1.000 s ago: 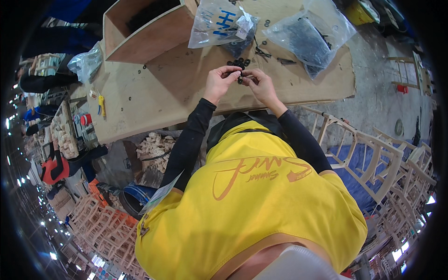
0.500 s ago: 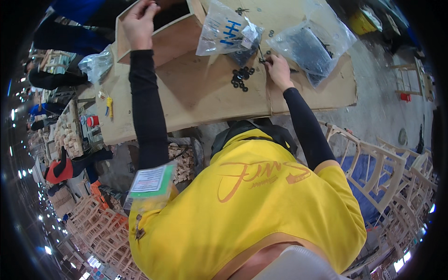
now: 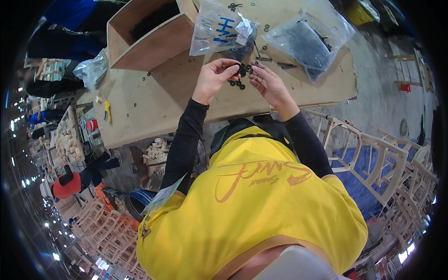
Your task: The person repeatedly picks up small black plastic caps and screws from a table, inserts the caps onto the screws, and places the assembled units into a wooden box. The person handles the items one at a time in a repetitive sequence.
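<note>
- Clear plastic was formed into a crumpled bag (image 3: 91,70), set at the tabletop's (image 3: 182,100) left end.
- A yellow-handled tool (image 3: 108,113) was laid near that end, its long axis pointed roughly toward and away from the person.
- An open wooden box (image 3: 151,49) was stood beyond the left forearm.
- A black ring (image 3: 239,66) was held at the left hand's (image 3: 211,83) fingertips, between the two hands; its facing could not be made out, and, being round, no long axis was shown.
- The left hand was turned inward, thumb and forefinger closed on the ring, with the forearm angled up from below.
- Loose black rings (image 3: 236,83) were clustered on the tabletop just below the fingertips.
- The right hand (image 3: 273,88) was tilted inward, its fingers curled and a small dark piece (image 3: 255,63) pinched at their tips; that piece's direction was too small to tell.
- Dark bolts (image 3: 287,65) were laid beyond the right hand, lengthwise roughly left to right.
</note>
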The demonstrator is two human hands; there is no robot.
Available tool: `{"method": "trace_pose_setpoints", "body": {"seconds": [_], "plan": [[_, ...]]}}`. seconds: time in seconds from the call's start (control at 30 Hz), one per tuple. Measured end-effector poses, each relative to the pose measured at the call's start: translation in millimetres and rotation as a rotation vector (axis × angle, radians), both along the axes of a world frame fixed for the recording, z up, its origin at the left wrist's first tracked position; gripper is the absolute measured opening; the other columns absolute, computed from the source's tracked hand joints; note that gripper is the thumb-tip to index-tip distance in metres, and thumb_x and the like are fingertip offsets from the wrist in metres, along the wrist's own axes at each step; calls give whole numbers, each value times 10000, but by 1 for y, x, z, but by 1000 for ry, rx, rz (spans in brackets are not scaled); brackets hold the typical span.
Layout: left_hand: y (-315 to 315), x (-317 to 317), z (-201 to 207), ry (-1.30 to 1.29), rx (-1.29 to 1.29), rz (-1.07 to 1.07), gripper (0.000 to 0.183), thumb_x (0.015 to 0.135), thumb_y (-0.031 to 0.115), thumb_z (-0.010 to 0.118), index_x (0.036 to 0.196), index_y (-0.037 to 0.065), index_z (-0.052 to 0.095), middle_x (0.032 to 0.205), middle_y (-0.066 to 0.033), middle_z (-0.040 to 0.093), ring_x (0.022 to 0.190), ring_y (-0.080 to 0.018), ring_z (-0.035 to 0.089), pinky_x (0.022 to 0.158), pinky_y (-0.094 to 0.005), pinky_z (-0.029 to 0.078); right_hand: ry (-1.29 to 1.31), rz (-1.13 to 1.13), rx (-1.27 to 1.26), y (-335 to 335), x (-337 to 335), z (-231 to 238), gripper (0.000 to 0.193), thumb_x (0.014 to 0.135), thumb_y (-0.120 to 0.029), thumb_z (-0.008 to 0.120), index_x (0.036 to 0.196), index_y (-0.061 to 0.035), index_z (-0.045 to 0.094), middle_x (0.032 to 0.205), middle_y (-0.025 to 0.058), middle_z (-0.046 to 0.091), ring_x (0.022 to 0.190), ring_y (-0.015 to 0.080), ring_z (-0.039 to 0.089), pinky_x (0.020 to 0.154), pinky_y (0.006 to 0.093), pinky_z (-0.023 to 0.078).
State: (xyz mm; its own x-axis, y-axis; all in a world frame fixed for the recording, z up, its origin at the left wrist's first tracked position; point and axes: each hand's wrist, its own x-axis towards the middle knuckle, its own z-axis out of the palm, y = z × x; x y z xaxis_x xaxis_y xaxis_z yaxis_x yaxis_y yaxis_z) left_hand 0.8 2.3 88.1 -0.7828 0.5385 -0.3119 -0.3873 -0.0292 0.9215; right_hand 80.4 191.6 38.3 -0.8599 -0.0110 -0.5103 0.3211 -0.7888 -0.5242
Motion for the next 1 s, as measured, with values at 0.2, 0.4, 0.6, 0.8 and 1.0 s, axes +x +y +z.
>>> {"method": "trace_pose_setpoints", "body": {"seconds": [0.2,0.4,0.6,0.8,1.0], "plan": [[10,16,-12,25,-74,8,214,922,99,725,1110,-4,726,955,-48,727,774,-78,648,707,-217,532,3,6,-123,-11,7,-5,285,998,-124,609,1271,-69,549,983,20,651,878,105,656,779,241,578],[10,26,-28,161,-104,27,198,913,103,732,1080,-3,740,960,-34,703,745,-68,636,647,-214,526,-131,-47,-242,-17,15,-16,234,1000,-134,612,1221,-63,584,991,26,656,857,109,651,797,243,576],[12,31,-30,180,-112,94,198,906,76,731,1091,6,717,901,-24,687,739,-64,628,641,-208,517,-198,-37,-303,-22,15,-18,157,983,-132,641,1084,-12,628,929,41,660,816,124,640,761,227,576],[14,36,-30,213,-62,134,199,897,67,732,1090,16,722,873,-9,653,721,-59,607,626,-205,514,-166,-56,-464,-23,17,-32,172,985,-139,641,1075,6,619,928,45,657,815,123,634,744,222,574],[10,36,-18,424,-254,74,152,882,66,742,1029,30,760,859,-4,617,717,-70,612,618,-215,510,-158,-37,-329,-23,18,-24,211,1003,-144,611,1168,-13,607,959,38,652,853,127,639,756,238,575]]}}
